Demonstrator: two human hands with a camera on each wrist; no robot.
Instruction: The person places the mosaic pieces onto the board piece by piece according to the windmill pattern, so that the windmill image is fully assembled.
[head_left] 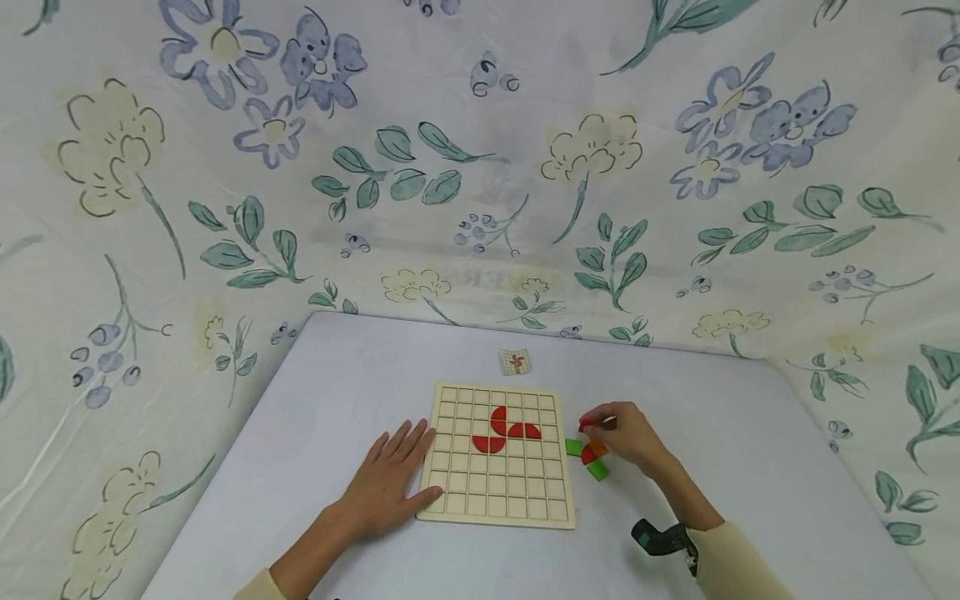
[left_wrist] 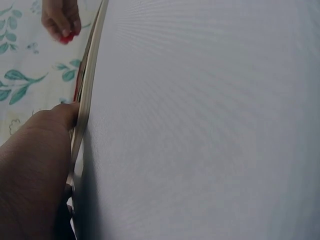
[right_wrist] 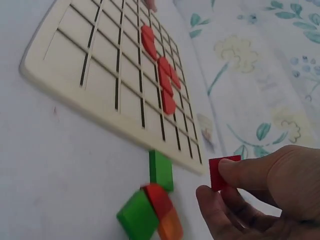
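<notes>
A pale wooden grid board (head_left: 517, 506) lies on the white table. Near its middle sit red curved pieces (head_left: 489, 444), paired into half-round shapes. My left hand (head_left: 386, 487) lies along the board's left side, fingers spread, thumb at the lower left edge. Off the right edge, my right hand (head_left: 626, 433) pinches a small red piece (right_wrist: 216, 175) between thumb and fingers, raised above the table. Below that hand are a green block (head_left: 573, 447), another green block (head_left: 597, 471), a red piece (head_left: 588, 455) and an orange piece (head_left: 597, 448).
Beyond the board's far edge lies a small card (head_left: 515, 362) with a gridded red-orange pattern. A floral cloth (head_left: 480, 175) hangs behind and around the table (head_left: 360, 358). A dark strap-like device (head_left: 660, 537) is on the right wrist.
</notes>
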